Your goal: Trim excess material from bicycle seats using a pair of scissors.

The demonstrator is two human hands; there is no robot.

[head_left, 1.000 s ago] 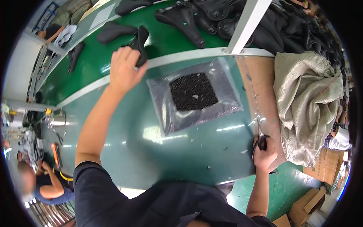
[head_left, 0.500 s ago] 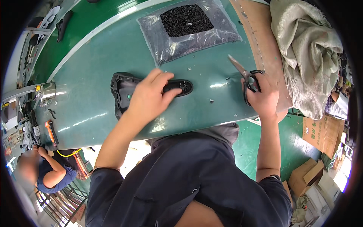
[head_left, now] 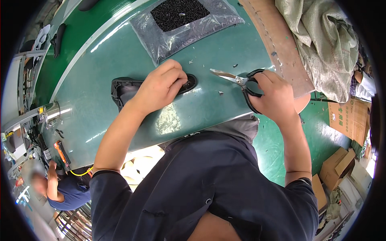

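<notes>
- Black and hollow side up, a saddle (head_left: 125, 89) lies on the green table (head_left: 217, 106), left of centre in my feed, its narrow nose pointing right.
- Across its middle I see the person's left hand (head_left: 161, 87), bent over the saddle, thumb and fingers drawn together and clamped on it at the nose; whether a loose bit is pinched there too, I cannot tell from my post.
- On the right I watch the right hand (head_left: 275, 94) wrapped around the scissors (head_left: 240, 80), fingers at the black handles, the two loops spread, the blades aimed left toward the nose but apart from it.
- Small scraps (head_left: 220, 92) dot the table near the blades.
- Behind the saddle, a clear bag (head_left: 161, 46) lies flat, small dark pieces (head_left: 181, 15) showing through its window.
- Farther right I make out a brown board (head_left: 281, 44) along the table and, beside it, a rumpled beige sack (head_left: 325, 36).
- At lower left, my view takes in a co-worker (head_left: 72, 195) in dark blue, near an orange tool (head_left: 61, 152) and a yellow cord (head_left: 82, 173).
- Low at right, cartons (head_left: 337, 168) stand beyond the table.
</notes>
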